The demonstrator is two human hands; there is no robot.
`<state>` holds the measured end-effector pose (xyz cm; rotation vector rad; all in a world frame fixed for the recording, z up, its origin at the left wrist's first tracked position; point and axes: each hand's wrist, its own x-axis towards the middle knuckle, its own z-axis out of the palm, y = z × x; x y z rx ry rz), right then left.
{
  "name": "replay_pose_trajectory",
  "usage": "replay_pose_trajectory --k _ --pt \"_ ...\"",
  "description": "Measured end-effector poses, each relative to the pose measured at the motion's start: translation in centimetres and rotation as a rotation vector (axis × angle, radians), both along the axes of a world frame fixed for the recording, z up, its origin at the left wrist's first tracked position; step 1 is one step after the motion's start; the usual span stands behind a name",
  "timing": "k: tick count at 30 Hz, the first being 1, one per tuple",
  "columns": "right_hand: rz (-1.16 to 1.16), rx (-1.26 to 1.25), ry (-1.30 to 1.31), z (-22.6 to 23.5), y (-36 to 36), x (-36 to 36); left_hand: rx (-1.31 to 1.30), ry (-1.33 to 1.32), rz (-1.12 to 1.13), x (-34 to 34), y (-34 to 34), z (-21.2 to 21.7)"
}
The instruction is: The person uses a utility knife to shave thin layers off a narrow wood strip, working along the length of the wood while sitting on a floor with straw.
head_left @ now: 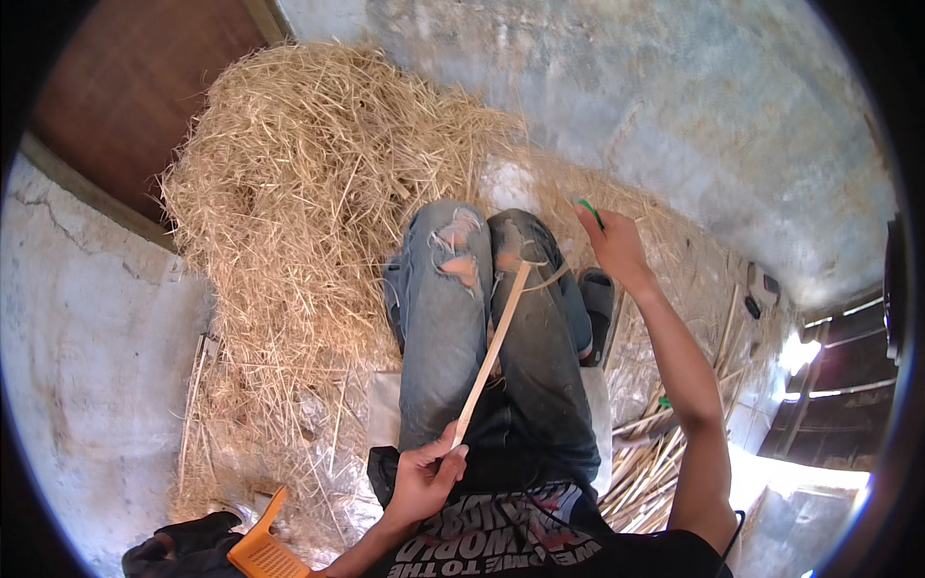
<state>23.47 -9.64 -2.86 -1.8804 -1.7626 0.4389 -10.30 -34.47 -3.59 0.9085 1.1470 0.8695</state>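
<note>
My left hand (424,485), low in front of my lap, is closed round the near end of a pale bamboo strip (492,352). The strip slants up and away over my thighs. A thin curled sliver (551,280) hangs at its far end, beside my right knee. Out beyond that knee, my right hand (617,249) is raised and closed on a small green-handled tool (592,214). Most of the tool is hidden by the fingers, and its kind cannot be made out. It is apart from the strip.
A large heap of straw-like shavings (318,144) rises ahead and to the left. Several long sticks (647,467) lie at my right side. Weathered walls (674,96) close in the space. An orange object (265,551) is at the lower left, and a dark sandal (596,308) is on my right foot.
</note>
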Motion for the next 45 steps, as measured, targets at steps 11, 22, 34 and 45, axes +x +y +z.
replay_pose_trajectory --k 11,22,34,45 --pt "0.46 0.016 -0.099 1.0 -6.8 -7.4 0.081 0.061 0.023 0.6 2.1 -0.3" --pt "0.748 0.086 -0.179 1.8 -7.9 -8.4 0.033 0.041 0.042 0.8 2.7 0.1" --pt "0.567 -0.03 0.107 1.1 -7.2 -7.0 0.091 0.004 0.125 0.9 3.5 -0.5" --pt "0.483 0.141 -0.11 0.8 -4.4 -6.8 0.175 0.075 0.068 1.0 2.7 -1.4"
